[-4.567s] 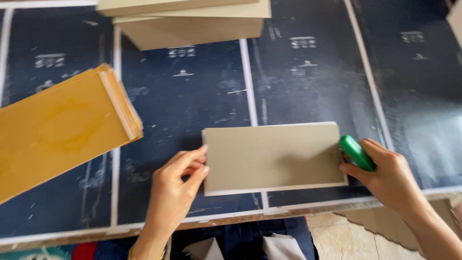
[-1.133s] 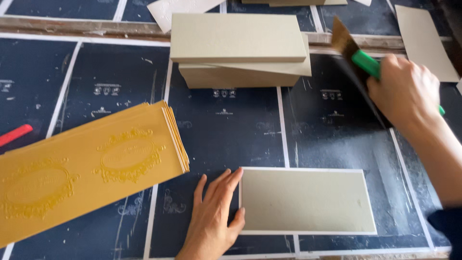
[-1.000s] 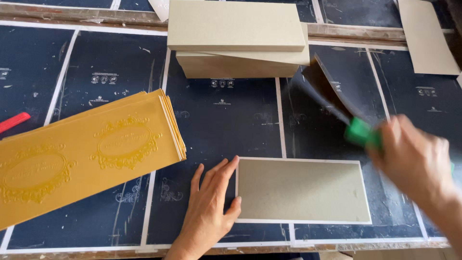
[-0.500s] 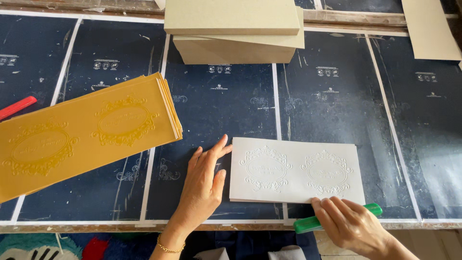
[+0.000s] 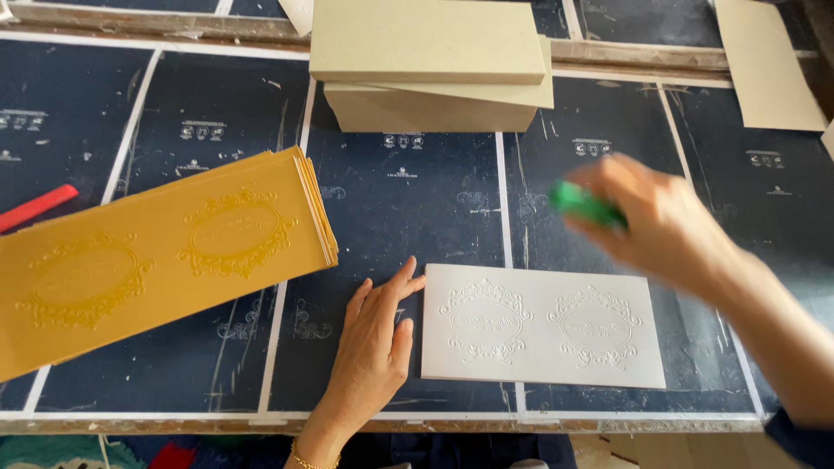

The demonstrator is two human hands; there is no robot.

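Observation:
A white rectangular board (image 5: 543, 326) with two embossed oval ornaments lies flat on the dark blue printed table surface (image 5: 408, 191). My left hand (image 5: 375, 343) rests palm down at its left edge, fingers spread, fingertips touching the board. My right hand (image 5: 660, 221), blurred by motion, hovers above the board's upper right part and grips a green-handled tool (image 5: 584, 202); the tool's working end is hidden.
A stack of yellow embossed sheets (image 5: 148, 260) lies tilted at the left. A pile of grey boards (image 5: 430, 65) sits at the back centre. A red object (image 5: 36, 207) lies at the far left, a beige sheet (image 5: 764, 61) at the back right.
The board on the table showed a plain grey face a second ago and now shows a white embossed face. My right hand swept down to the front edge, then back up over the board.

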